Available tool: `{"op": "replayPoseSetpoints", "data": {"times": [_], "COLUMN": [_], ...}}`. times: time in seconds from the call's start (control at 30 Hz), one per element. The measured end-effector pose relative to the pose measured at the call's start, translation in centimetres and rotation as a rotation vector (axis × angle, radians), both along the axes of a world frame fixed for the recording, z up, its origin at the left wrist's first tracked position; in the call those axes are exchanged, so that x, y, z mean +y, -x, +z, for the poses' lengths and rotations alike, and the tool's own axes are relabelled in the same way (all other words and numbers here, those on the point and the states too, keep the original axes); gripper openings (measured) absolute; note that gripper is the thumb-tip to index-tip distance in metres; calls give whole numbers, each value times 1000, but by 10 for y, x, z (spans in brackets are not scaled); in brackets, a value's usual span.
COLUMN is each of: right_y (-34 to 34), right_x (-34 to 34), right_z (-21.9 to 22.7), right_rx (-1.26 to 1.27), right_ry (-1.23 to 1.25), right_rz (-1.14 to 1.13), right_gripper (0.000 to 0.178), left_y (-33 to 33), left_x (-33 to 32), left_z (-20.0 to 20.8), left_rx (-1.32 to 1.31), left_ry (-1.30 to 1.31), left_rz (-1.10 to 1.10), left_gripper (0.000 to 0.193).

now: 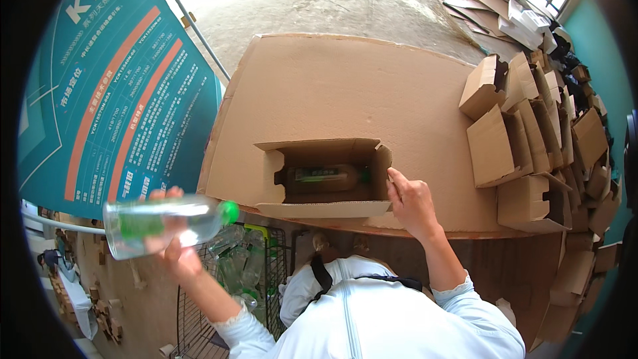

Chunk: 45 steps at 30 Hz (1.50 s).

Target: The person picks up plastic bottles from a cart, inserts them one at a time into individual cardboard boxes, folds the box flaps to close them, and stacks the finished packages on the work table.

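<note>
Green cap [229, 213], clear bottle [159, 225].

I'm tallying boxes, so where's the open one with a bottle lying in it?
In the head view, the open box is near the centre, at the table's near edge, with the right hand at its right end.

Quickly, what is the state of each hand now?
Left hand: closed around a clear bottle with green cap.
Right hand: fingers bent at the cardboard box's right end; firm grip cannot be told.
</note>
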State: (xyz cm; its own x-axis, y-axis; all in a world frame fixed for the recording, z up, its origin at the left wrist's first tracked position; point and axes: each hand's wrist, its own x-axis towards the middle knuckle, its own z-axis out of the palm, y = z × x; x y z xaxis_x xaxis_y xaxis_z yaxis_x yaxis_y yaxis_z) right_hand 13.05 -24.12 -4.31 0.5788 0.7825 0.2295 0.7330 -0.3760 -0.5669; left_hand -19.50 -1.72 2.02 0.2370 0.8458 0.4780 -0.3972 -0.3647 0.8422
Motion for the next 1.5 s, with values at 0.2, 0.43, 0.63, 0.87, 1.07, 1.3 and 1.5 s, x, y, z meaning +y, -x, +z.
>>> {"op": "replayPoseSetpoints", "data": {"times": [0.2,0.43,0.63,0.87,1.07,1.3,1.5], "right_y": [-1,2,3,-1,-2,-6,-3], "right_x": [-8,-9,-6,-5,-4,2,3], "right_z": [-4,-5,-5,-9,-7,-8,-11], "right_rx": [129,170,133,73,109,140,122], "right_ry": [-88,-123,-94,-115,-129,-148,-140], "right_rz": [-42,-51,-51,-2,-2,-36,-28], "right_gripper": [27,24,25,29,30,29,28], "left_y": [-160,-233,-248,-264,-272,-260,-246], "left_x": [-1,2,4,6,9,6,9], "left_z": [34,0,-34,-50,-68,-96,-101], "left_rx": [493,1503,1773,1903,1860,1759,1796], "left_ry": [-260,-513,-652,-753,-641,-773,-654], "left_rz": [-500,-1059,-1355,-1180,-1552,-1547,-1493], "left_gripper": [65,55,79,80,84,63,49]}}
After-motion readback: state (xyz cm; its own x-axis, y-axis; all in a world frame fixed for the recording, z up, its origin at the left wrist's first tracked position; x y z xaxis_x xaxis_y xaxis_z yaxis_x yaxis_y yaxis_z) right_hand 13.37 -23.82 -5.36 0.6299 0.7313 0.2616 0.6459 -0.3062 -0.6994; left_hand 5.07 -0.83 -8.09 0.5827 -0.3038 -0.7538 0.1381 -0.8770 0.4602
